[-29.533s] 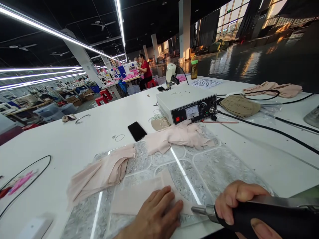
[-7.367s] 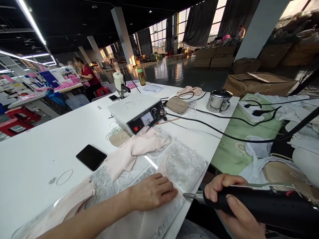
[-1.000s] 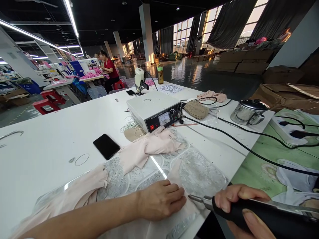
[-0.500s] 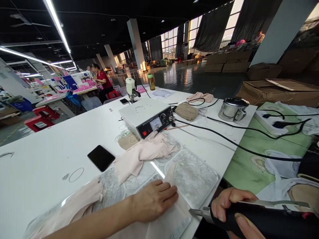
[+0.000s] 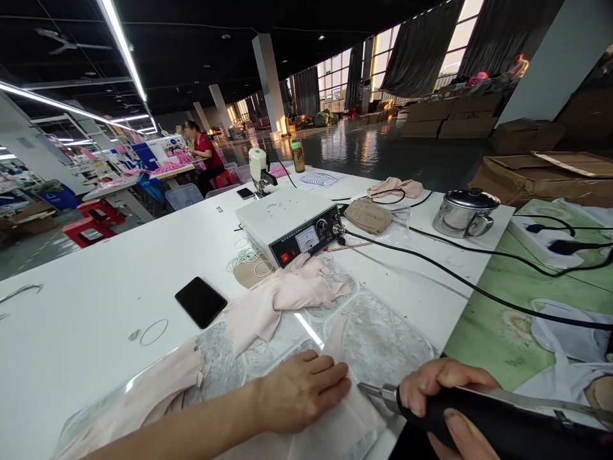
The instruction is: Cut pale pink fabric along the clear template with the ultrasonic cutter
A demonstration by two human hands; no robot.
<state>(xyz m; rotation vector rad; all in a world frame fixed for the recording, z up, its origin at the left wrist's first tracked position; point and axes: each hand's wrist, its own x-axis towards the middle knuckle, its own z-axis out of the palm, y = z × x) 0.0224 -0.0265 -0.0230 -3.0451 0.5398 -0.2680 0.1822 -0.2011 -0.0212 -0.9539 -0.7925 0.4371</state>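
Note:
My left hand (image 5: 304, 391) presses a piece of pale pink fabric (image 5: 342, 418) onto a clear, scuffed sheet (image 5: 383, 335), its fingers bent and held together. In my right hand (image 5: 447, 390) is a black ultrasonic cutter (image 5: 507, 425) with a metal tip. That tip points left and sits at the fabric's edge, just right of my left fingertips; whether it touches the cloth I cannot tell. More pink fabric lies crumpled ahead of my left hand, and further strips lie beside my left forearm.
A control box (image 5: 292, 227) with a dial stands behind the fabric. Left of it lie a phone (image 5: 200, 301) and a loose ring (image 5: 154, 332). A lidded glass cup (image 5: 465, 211) stands at right, near black cables (image 5: 431, 257). Beyond the table edge is a green surface (image 5: 498, 306).
The cutter's tip has moved left and forward, closer to my left fingers and over the fabric's edge. My left hand stays in place on the cloth. The whole view has shifted slightly.

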